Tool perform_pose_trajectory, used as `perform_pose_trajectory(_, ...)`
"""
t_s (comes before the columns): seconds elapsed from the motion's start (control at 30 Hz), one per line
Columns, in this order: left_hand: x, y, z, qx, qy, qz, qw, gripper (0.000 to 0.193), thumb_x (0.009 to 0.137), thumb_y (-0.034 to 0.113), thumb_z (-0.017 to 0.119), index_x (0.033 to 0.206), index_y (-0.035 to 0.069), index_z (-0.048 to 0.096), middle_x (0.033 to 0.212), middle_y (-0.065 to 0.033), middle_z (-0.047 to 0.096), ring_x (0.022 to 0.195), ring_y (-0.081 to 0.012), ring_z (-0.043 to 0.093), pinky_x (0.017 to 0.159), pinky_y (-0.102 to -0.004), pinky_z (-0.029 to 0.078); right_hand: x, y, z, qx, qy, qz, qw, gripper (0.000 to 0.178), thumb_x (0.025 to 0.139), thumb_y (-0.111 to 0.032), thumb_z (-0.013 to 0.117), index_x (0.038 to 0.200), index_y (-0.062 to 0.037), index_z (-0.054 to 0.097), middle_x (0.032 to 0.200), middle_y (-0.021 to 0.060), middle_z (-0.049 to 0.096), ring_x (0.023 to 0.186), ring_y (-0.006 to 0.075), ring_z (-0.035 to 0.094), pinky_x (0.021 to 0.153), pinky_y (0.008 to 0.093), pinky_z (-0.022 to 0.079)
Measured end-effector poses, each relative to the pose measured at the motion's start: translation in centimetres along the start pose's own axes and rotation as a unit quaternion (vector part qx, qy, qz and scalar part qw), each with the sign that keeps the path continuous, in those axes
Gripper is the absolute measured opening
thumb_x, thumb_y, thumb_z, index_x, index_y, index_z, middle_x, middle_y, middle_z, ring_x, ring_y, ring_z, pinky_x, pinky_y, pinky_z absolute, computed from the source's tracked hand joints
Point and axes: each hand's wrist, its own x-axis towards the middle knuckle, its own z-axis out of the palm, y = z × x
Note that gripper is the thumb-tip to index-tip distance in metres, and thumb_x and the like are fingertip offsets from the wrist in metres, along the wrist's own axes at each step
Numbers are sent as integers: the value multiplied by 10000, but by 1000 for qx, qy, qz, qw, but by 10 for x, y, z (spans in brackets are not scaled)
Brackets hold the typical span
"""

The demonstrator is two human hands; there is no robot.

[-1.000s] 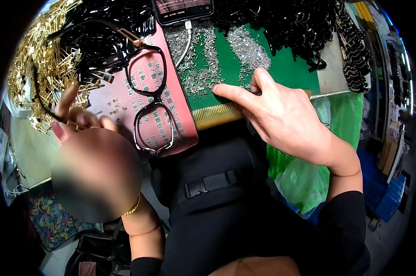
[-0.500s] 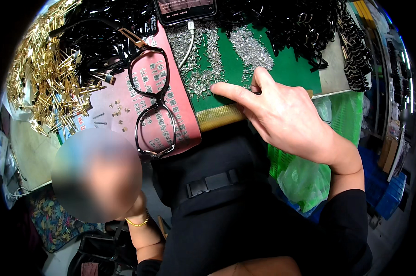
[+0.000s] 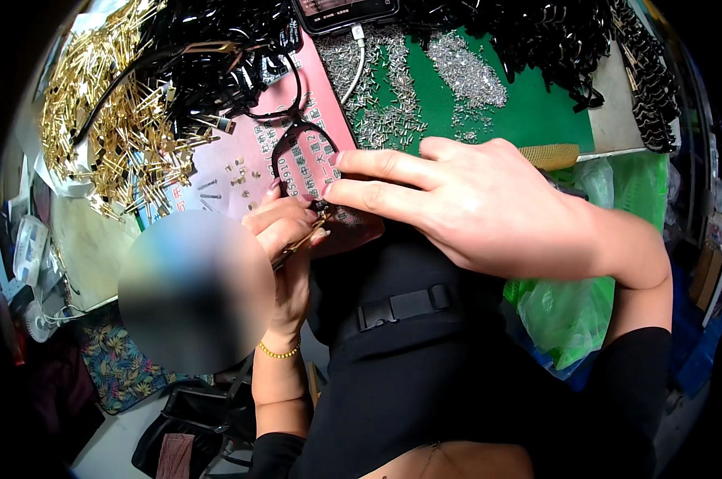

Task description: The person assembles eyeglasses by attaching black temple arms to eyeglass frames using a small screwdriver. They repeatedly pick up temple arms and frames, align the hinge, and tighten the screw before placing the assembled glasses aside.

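Observation:
A black eyeglass frame (image 3: pixel 295 126) lies over the pink printed sheet, its long temple reaching toward the far left. My left hand (image 3: pixel 285 227) is closed on the near end of the frame, where a gold-coloured piece shows between the fingers. A blurred disc hides part of the view next to that hand. Reaching in from the right, my right hand (image 3: pixel 489 199) has two fingers stretched out and slightly apart, their tips at the right side of the near rim. Its thumb is hidden. Nothing shows between those fingertips.
Small silver pins (image 3: pixel 381 88) are spread on a green mat (image 3: pixel 537 128). Gold-coloured metal pieces (image 3: pixel 97 96) heap at far left. Black glossy parts (image 3: pixel 529 48) pile at the back. A phone (image 3: pixel 345 14) has a white cable. Green plastic bags (image 3: pixel 565 311) hang at right.
My right hand has moved from the silver pins to the near rim of the eyeglass frame. My left hand has come up and now grips the frame's near end. The view has shifted.

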Motion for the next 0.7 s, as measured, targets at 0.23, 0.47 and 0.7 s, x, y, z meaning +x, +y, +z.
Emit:
perform_pose_trajectory(0.23,6,8,1,36,-3,11,999,237,890,-87,672,1065,4,540,950,-147,689,921,-291,689,999,-514,525,0,7,6,3,-3,-15,1000,690,772,-25,667,1422,-235,567,1415,-27,597,752,226,616,582,318,563)
perform_pose_trajectory(0.47,20,20,-1,131,-58,55,988,167,872,-70,676,1001,-1,596,924,-147,704,860,-292,699,950,-510,550,4,12,4,36,-10,-20,999,600,773,-28,682,1348,-191,635,1377,-20,626,737,206,617,583,307,569)
perform_pose_trajectory(0.7,22,23,2,137,-46,22,989,106,899,-92,607,971,-17,625,911,-152,676,869,-281,676,970,-493,538,6,16,0,60,-4,-28,998,532,787,-34,682,1303,-161,656,1345,-11,641,730,209,629,576,325,572)
